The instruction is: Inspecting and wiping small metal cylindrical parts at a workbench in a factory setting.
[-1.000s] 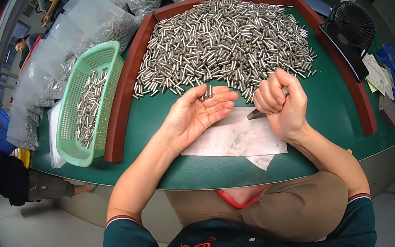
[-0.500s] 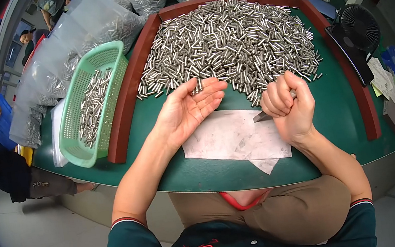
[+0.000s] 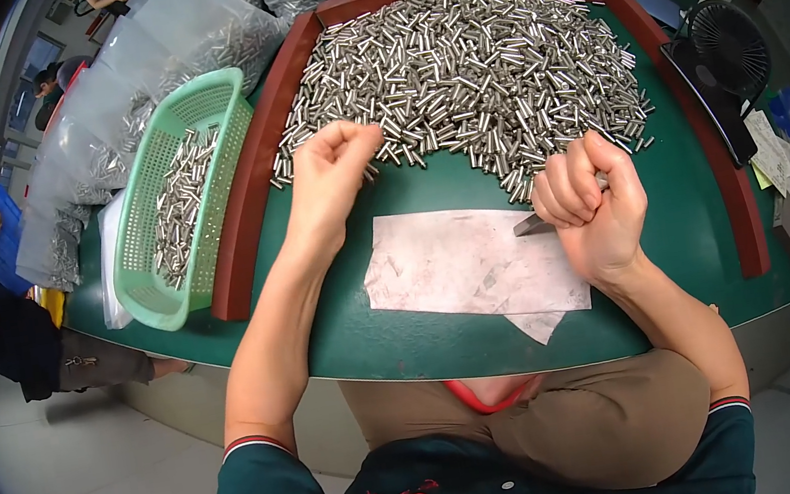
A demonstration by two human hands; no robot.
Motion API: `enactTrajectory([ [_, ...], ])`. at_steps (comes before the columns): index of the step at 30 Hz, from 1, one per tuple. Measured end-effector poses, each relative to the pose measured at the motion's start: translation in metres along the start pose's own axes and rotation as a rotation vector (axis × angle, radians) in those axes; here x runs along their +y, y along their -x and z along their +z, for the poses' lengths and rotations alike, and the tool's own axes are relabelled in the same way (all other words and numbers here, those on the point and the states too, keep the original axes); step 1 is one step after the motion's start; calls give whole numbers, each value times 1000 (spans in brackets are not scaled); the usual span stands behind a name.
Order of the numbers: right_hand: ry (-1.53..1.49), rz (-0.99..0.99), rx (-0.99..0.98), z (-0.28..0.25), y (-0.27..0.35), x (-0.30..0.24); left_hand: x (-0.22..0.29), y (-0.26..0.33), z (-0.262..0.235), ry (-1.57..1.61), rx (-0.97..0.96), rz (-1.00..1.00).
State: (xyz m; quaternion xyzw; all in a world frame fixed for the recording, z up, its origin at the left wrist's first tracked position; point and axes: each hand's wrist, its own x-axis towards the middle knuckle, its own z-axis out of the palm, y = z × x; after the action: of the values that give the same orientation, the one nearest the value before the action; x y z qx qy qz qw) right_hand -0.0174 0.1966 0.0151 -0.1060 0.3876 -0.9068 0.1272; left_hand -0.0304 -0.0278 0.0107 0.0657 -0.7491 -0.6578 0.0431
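Note:
My left hand (image 3: 336,174) is closed, its fingers curled round small metal pins, mostly hidden by the fist. It hovers at the near left edge of a large pile of shiny metal pins (image 3: 452,77). To the right, my right hand (image 3: 594,204) is a fist round a flat grey metal tool (image 3: 531,226); the tool's blade-like end points left over the paper, and the rest is covered by my fingers. A smudged whitish paper sheet (image 3: 457,258) lies on the green table (image 3: 409,346) between my forearms.
A dark red wooden rim (image 3: 251,191) borders the pile on three sides. Left of it stands a green basket (image 3: 128,274) partly filled with pins. Bags of pins (image 3: 213,30) line the back left. A black fan (image 3: 726,49) stands right; a person (image 3: 8,332) is at far left.
My left hand has turned over from palm-up to a closed fist and moved left and slightly away from me. My right hand keeps the tool, shifting slightly right.

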Motion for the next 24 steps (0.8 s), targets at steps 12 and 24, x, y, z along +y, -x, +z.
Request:
enactTrajectory([
  [12,30,7,6,-2,-1,1,-12,2,20,-822,56,370],
  [24,42,12,22,-2,0,0,1,13,18,-19,-294,-33],
])
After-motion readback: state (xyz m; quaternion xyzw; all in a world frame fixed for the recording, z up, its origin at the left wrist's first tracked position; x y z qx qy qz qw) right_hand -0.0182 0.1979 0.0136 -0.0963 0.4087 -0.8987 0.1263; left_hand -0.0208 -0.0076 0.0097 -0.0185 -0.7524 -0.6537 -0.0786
